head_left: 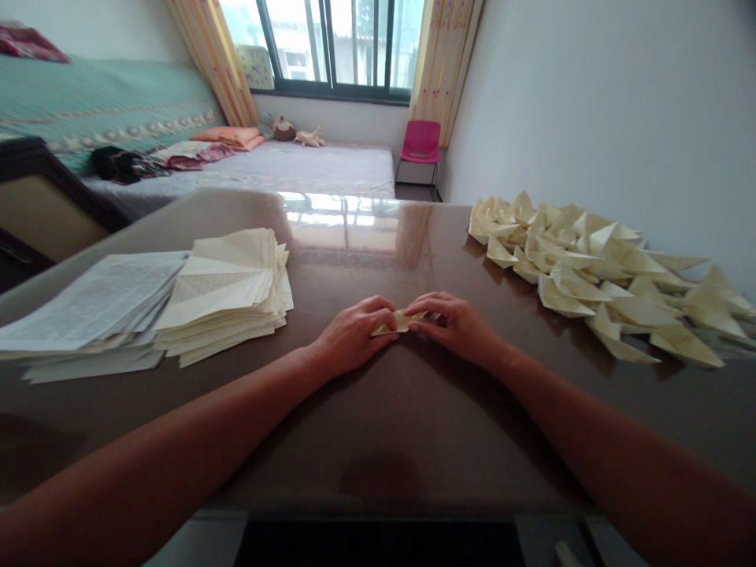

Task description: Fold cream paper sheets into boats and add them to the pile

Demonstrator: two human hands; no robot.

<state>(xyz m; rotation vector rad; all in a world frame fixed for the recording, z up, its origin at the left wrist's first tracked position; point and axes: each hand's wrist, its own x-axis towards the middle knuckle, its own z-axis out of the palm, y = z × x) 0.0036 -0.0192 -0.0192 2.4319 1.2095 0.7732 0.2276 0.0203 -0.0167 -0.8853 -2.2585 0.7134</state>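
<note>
A small folded piece of cream paper (pixel 402 321) lies between my two hands over the middle of the brown table. Its left end is pinched by my left hand (pixel 361 331), thumb in front and fingers behind. My right hand (pixel 452 324) grips the other end with curled fingers. Much of the paper is covered by the fingers, so its full shape is hidden. To the left sits a stack of creased cream sheets (pixel 227 279). A heap of folded paper boats (pixel 591 268) spreads over the table's right side.
Printed sheets (pixel 100 303) lie at the left beside the cream stack. The glossy brown table (pixel 390 441) reflects the window (pixel 336 47). Beyond it are a bed (pixel 331 169) and a pink chair (pixel 421 143). A white wall (pixel 591 102) runs along the right.
</note>
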